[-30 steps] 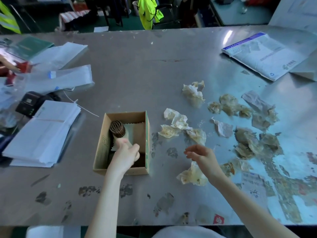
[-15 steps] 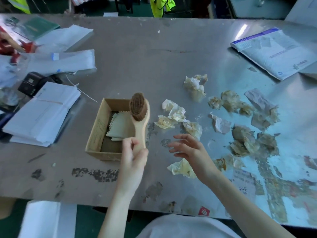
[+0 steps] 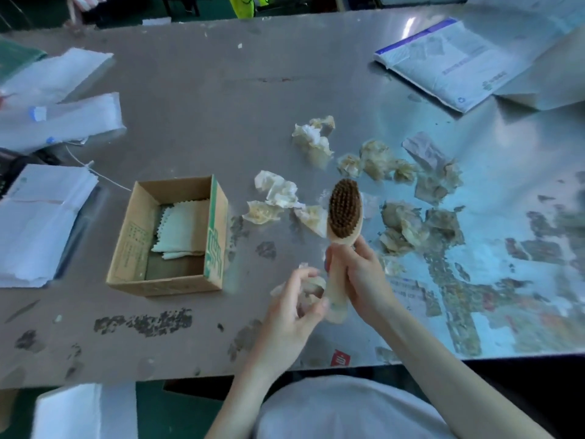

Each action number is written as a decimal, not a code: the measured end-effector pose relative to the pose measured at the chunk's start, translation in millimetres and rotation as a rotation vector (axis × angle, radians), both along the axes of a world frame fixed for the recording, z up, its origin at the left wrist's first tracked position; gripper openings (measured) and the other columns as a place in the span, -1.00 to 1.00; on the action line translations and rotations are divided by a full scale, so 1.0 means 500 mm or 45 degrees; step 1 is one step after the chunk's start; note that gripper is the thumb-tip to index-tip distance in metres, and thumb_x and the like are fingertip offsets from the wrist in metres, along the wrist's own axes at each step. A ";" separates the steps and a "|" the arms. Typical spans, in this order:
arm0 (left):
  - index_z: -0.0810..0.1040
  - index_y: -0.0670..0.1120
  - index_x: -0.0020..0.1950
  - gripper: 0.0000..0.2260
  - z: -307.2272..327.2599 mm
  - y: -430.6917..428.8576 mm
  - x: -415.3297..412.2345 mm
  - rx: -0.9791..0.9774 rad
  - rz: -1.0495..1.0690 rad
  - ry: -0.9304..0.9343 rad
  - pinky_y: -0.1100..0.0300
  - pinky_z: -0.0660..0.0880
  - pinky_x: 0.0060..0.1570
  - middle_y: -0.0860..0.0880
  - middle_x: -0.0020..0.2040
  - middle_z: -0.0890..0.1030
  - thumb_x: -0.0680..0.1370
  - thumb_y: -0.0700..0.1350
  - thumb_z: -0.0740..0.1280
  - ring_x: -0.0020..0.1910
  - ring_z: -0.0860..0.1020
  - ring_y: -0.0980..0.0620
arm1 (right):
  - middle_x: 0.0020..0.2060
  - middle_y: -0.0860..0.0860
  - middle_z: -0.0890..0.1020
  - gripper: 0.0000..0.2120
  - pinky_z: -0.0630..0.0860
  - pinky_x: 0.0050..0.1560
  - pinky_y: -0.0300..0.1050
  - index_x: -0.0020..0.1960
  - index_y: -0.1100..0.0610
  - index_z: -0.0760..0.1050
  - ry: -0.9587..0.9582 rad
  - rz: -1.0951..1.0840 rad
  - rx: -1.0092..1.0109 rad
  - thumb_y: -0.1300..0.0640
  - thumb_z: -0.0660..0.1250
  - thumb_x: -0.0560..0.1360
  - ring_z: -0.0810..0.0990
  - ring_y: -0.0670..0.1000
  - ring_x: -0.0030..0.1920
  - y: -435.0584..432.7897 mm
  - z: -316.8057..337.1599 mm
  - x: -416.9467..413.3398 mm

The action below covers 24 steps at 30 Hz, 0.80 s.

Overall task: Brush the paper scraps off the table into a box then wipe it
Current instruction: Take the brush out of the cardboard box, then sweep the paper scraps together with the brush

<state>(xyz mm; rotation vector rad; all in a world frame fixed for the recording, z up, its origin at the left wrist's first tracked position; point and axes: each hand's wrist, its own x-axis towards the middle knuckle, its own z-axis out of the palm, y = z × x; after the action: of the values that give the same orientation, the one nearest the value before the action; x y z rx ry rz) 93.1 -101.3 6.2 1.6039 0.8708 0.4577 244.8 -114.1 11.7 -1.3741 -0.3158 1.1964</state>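
Right hand [image 3: 361,277] grips brush [image 3: 344,213]

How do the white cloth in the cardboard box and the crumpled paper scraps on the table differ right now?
The white zigzag-edged cloth lies flat and folded; the crumpled yellowish paper scraps are balled and torn. The cloth sits inside the open cardboard box; the scraps lie scattered on the grey metal table, right of the box. The cloth looks clean white; the scraps look stained. Neither is being held.
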 end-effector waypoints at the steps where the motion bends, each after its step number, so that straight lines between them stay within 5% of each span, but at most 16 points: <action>1: 0.38 0.19 0.22 -0.74 -0.005 -0.002 0.008 0.051 -0.006 0.059 0.32 0.45 -0.13 0.12 0.06 0.56 0.56 0.02 0.31 -0.13 0.54 0.15 | -0.36 0.07 0.46 -0.89 0.44 -0.35 -0.11 -0.03 0.18 0.40 -0.015 -0.051 -0.022 0.34 0.16 0.52 0.47 0.05 -0.36 -0.010 0.000 0.014; 3: 0.38 0.12 0.24 -0.74 -0.025 -0.001 0.012 0.214 -0.004 0.213 0.38 0.41 -0.01 0.16 0.17 0.47 0.57 -0.04 0.29 0.03 0.48 0.23 | -0.37 0.08 0.43 -0.89 0.42 -0.49 -0.15 -0.03 0.17 0.36 -0.042 -0.108 -0.029 0.35 0.15 0.53 0.46 0.06 -0.49 -0.028 0.002 0.043; 6: 0.34 0.03 0.31 -0.65 -0.084 0.009 0.014 0.631 0.000 0.515 0.13 0.33 0.24 0.10 0.30 0.31 0.54 0.01 0.27 0.26 0.33 0.11 | -0.37 0.09 0.41 -0.90 0.35 -0.56 -0.18 0.00 0.23 0.36 -0.216 -0.125 -0.069 0.36 0.16 0.52 0.42 0.05 -0.56 -0.063 -0.005 0.100; 11: 0.08 -0.01 0.48 -0.39 -0.158 -0.002 0.030 0.554 0.063 0.912 -0.14 0.17 0.27 -0.03 0.45 0.12 0.53 0.15 0.25 0.39 0.19 -0.11 | -0.32 0.07 0.50 -0.74 0.34 -0.55 -0.18 0.14 0.11 0.44 -0.492 -0.215 -0.230 0.33 0.26 0.50 0.40 -0.02 -0.53 -0.135 -0.021 0.207; 16: 0.09 -0.06 0.51 -0.33 -0.178 -0.029 0.053 0.571 0.129 0.928 -0.15 0.18 0.24 -0.11 0.47 0.15 0.50 0.00 0.36 0.40 0.21 -0.16 | -0.16 0.12 0.55 -0.58 0.35 -0.38 -0.13 0.25 0.01 0.42 -0.738 -0.392 -0.436 0.30 0.32 0.45 0.47 0.07 -0.37 -0.200 -0.040 0.294; 24: 0.06 0.03 0.51 -0.28 -0.179 -0.038 0.057 0.555 0.152 0.851 -0.16 0.18 0.23 -0.11 0.45 0.16 0.46 -0.08 0.40 0.41 0.18 -0.13 | -0.02 0.16 0.57 -0.55 0.34 -0.42 -0.15 0.31 0.05 0.34 -0.921 -0.339 -0.636 0.30 0.27 0.46 0.50 0.07 -0.34 -0.220 -0.073 0.335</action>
<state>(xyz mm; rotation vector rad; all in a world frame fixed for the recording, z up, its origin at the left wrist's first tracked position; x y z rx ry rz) 121.7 -120.1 -83.3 2.1652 1.4440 0.1904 412.1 -224.0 -24.6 -2.1971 -0.3303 0.5311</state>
